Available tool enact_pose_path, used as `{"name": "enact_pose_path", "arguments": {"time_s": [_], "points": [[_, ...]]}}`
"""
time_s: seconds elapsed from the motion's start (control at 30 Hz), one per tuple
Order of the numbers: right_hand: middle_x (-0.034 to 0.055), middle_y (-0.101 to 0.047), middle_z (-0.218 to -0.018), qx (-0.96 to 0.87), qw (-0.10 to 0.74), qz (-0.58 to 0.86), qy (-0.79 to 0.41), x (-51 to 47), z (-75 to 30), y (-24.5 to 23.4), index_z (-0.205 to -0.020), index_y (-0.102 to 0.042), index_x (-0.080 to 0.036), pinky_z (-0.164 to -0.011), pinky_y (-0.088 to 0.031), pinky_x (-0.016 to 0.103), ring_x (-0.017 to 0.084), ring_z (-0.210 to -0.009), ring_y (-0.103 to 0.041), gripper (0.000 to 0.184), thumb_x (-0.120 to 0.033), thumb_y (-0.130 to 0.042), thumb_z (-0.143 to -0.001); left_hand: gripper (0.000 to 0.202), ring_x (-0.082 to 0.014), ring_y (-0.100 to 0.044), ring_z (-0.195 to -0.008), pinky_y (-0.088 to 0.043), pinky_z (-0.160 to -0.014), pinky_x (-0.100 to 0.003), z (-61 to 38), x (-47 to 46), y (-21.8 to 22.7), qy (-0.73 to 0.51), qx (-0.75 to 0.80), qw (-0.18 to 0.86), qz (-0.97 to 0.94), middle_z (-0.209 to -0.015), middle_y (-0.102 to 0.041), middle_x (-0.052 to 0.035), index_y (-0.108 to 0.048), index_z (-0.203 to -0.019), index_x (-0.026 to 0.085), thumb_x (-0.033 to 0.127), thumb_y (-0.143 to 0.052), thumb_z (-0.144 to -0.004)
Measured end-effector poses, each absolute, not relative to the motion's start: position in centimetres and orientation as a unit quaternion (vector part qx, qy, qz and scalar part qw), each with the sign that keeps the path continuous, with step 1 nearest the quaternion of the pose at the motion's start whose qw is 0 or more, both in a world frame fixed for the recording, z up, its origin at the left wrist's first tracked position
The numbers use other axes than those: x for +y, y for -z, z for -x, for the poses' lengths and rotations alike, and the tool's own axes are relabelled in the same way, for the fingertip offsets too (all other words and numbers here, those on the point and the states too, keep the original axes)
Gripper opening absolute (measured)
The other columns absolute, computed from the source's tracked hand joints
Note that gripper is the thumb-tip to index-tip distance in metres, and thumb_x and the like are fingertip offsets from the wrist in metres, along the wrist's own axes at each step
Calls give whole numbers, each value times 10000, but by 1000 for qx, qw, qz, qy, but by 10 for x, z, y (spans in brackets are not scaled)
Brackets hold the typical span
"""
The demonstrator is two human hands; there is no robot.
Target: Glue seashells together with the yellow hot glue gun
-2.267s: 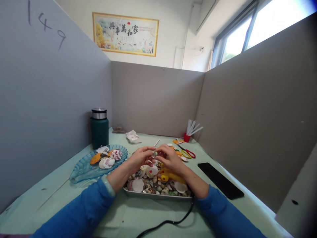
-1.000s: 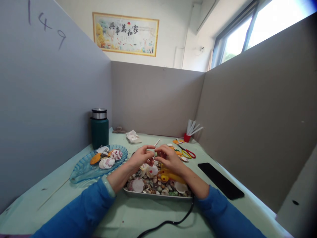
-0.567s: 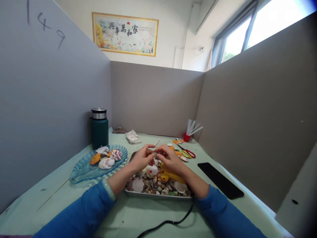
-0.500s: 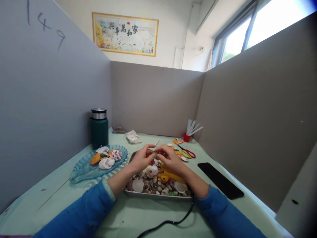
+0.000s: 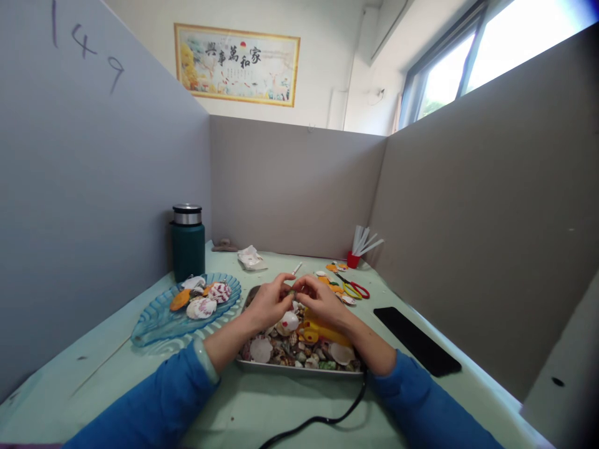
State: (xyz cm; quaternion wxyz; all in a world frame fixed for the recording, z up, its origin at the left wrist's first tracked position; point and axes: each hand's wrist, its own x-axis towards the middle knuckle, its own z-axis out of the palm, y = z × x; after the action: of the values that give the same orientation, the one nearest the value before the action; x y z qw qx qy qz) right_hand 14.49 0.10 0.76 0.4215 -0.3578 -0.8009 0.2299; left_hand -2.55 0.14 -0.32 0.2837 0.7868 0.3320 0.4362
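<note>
Both hands narrow: left hand point(image 5: 270, 304) and right hand point(image 5: 322, 300) meet at the fingertips, pinching a small greenish piece point(image 5: 292, 294), mostly hidden in the grip, above the metal tray point(image 5: 299, 372) of shells point(image 5: 261, 350). Yellow tool point(image 5: 327, 333) lies on the shells. Writing: "149", by hand, on left partition point(image 5: 103, 187); gold-bordered wall picture point(image 5: 237, 65) reads, left to right, 興 事 萬 和 家. Smaller script below: too small to read.

Partitions point(image 5: 297, 187), shells point(image 5: 261, 350) and scissors point(image 5: 346, 283) suggest a craft booth.
</note>
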Motion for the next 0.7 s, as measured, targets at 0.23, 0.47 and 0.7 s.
{"name": "enact_pose_path", "arguments": {"time_s": [0.23, 0.47, 0.7], "points": [[-3, -560, -777, -796, 412, 356, -262, 5, -149, -5, -876, -582, -162, -602, -377, 224, 108, -666, -472, 129, -232, -543, -775, 379, -151, -620, -585, -475, -590, -268, 22, 3, 1, -442, 342, 389, -733, -709, -652, -29, -441, -1086, 158, 307, -565, -760], [0, -566, -797, -796, 415, 362, -250, 4, -151, -4, -921, -598, -173, -601, -374, 221, 102, -660, -466, 168, -264, -498, -822, 438, -154, -620, -576, -498, -611, -306, 20, 3, -2, -447, 325, 500, -667, -623, -616, -6, -408, -1064, 132, 320, -617, -728], [14, -593, -816, -805, 416, 354, -230, 5, -150, -2, -879, -603, -164, -644, -397, 238, 123, -723, -515, 171, -306, -530, -818, 436, -134, -597, -517, -488, -557, -277, 20, 2, -2, -444, 338, 483, -674, -603, -612, 8, -419, -1039, 142, 340, -635, -716]]}}
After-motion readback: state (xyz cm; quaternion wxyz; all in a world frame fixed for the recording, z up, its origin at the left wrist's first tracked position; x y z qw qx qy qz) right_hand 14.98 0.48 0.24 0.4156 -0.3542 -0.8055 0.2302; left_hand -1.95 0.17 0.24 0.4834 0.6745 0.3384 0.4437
